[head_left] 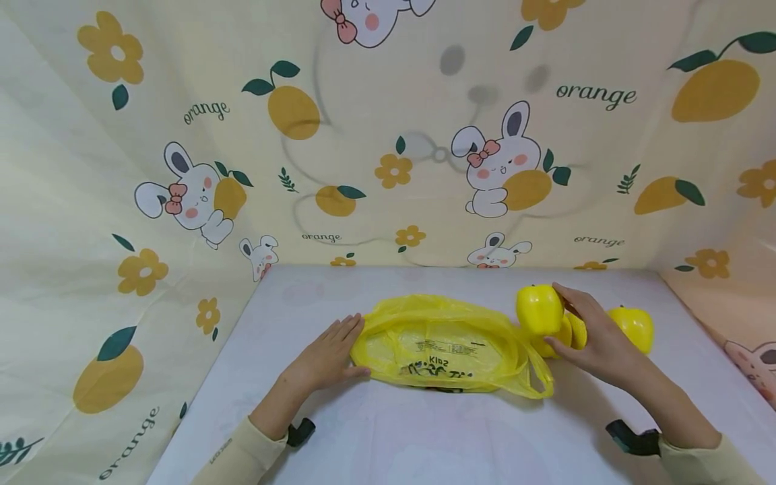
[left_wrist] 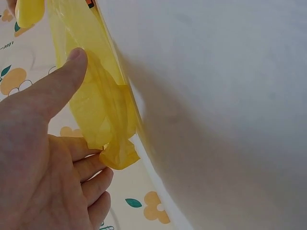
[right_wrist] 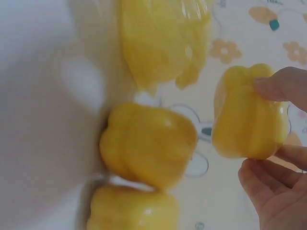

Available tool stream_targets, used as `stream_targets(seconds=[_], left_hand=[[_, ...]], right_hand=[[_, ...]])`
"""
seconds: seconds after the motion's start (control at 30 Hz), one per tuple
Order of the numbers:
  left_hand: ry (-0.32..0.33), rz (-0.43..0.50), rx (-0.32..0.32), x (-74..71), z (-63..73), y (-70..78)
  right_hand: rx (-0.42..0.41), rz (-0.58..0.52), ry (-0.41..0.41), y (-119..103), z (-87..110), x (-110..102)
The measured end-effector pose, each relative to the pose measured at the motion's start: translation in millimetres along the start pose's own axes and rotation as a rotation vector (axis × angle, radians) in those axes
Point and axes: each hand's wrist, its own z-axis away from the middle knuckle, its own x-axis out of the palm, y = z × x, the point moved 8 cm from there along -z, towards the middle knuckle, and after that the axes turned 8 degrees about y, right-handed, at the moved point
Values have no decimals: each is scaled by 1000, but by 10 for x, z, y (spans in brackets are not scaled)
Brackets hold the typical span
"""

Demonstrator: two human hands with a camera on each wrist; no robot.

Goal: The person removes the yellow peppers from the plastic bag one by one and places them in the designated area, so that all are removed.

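A yellow bell pepper (head_left: 538, 310) is pinched between the thumb and fingers of my right hand (head_left: 597, 340), raised above the table by the bag's right end. Two more yellow bell peppers stand on the table: one (right_wrist: 147, 143) is partly hidden behind my right hand in the head view, the other (head_left: 633, 329) lies to its right. The yellow plastic bag (head_left: 436, 343) lies flat with printed lettering, its handle loop toward the right. At its left end rests my left hand (head_left: 324, 357), fingers fairly straight and touching the bag's edge; in the left wrist view the thumb lies across the bag.
The white table (head_left: 388, 438) ends at a cloth backdrop (head_left: 388, 202) printed with rabbits and oranges, which also rises along both sides. A black strap piece (head_left: 633, 438) shows at the right wrist and another (head_left: 300, 432) at the left.
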Motion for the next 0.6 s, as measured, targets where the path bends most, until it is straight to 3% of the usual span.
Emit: stream_targets(seconds=[0.37, 0.6], left_hand=[[-3, 2, -8, -19, 6, 3], [-5, 12, -8, -26, 16, 15]], right_hand=[[91, 28, 7, 319, 80, -252], [51, 33, 64, 464, 129, -425]])
